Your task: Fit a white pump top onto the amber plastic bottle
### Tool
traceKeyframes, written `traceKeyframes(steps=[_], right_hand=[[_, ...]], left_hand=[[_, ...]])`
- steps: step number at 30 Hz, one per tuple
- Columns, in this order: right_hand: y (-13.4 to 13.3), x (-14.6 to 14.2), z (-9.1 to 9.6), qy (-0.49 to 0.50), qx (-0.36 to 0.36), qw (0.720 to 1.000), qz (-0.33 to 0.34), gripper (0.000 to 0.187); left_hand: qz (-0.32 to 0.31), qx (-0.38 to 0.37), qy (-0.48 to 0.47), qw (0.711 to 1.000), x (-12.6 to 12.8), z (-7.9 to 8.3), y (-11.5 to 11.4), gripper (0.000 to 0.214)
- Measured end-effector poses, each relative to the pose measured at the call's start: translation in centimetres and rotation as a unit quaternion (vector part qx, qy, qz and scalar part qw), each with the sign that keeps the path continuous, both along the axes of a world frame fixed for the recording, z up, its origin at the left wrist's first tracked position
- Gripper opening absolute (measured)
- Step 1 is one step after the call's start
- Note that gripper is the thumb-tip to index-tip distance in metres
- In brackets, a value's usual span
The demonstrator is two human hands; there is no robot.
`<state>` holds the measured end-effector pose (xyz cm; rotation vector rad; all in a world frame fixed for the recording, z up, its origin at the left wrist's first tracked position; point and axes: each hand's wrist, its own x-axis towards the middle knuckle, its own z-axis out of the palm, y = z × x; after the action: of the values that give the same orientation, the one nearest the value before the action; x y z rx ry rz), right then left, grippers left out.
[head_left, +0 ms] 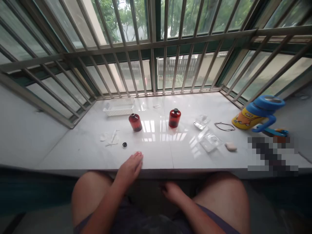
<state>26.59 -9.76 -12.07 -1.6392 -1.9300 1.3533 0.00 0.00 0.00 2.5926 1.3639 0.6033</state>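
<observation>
My left hand (130,165) rests at the front edge of the white counter, fingers stretched out flat on its surface. Lower down, between my knees, my right hand (172,191) has its fingers curled in, blurred and in shadow; no object shows in them. A small black cap (124,145) lies just beyond my left hand. Farther back stands a red bottle (136,123) with an uncovered neck. To its right is a second red bottle (174,118) with a black cap (175,110) on it. Neither bottle is being touched.
A white plastic basket (120,112) sits at the back left, and crumpled white scraps (112,138) lie before it. Clear plastic packaging (210,141), a cord loop (224,126), a pinkish block (230,147) and a blue-yellow flask (255,112) are at right. Window bars (165,70) edge the counter's back.
</observation>
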Motion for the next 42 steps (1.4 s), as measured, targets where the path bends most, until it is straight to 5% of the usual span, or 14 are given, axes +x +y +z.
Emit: traceKeyframes(steps=[6,11,14,20,24,28,31,33,36,42], right_hand=[[0.0,0.2,-0.2,-0.027,-0.020,0.999,0.012,0.042],[-0.4,-0.6,1.9,0.003,0.030,0.999,-0.012,0.040],[-1.0,-2.2,5.3,0.082,0.045,0.995,-0.021,0.034],[0.3,-7.5,11.0,0.262,-0.025,0.963,-0.054,0.033],[4.4,-12.9,13.6,0.331,-0.074,0.940,-0.030,0.037],[9.8,-18.8,17.0,0.311,-0.002,0.950,-0.024,0.036],[12.7,-20.9,18.5,0.242,0.036,0.969,-0.034,0.054],[13.2,-20.6,18.4,0.208,0.077,0.974,-0.042,0.060],[11.7,-17.6,17.3,0.211,0.135,0.967,-0.050,0.044],[5.3,-6.3,15.1,0.163,0.176,0.963,-0.122,0.032]], left_hand=[[0.237,-0.017,0.017,0.971,-13.5,-0.2,0.5,0.039],[0.364,-0.049,0.027,0.930,-18.2,0.2,2.2,0.039],[0.383,-0.027,0.013,0.923,-18.3,-0.2,3.0,0.040],[0.292,0.097,-0.027,0.951,-15.7,-1.7,2.4,0.038],[0.294,0.106,-0.020,0.950,-14.4,-1.4,1.9,0.035],[0.307,0.118,-0.049,0.943,-14.7,-0.5,1.9,0.031],[0.321,0.132,-0.086,0.934,-15.1,0.0,1.9,0.031],[0.324,0.138,-0.100,0.931,-15.3,0.1,1.8,0.032],[0.304,0.135,-0.100,0.938,-15.1,0.0,1.6,0.031],[0.217,0.082,-0.040,0.972,-14.2,-0.3,1.6,0.026]])
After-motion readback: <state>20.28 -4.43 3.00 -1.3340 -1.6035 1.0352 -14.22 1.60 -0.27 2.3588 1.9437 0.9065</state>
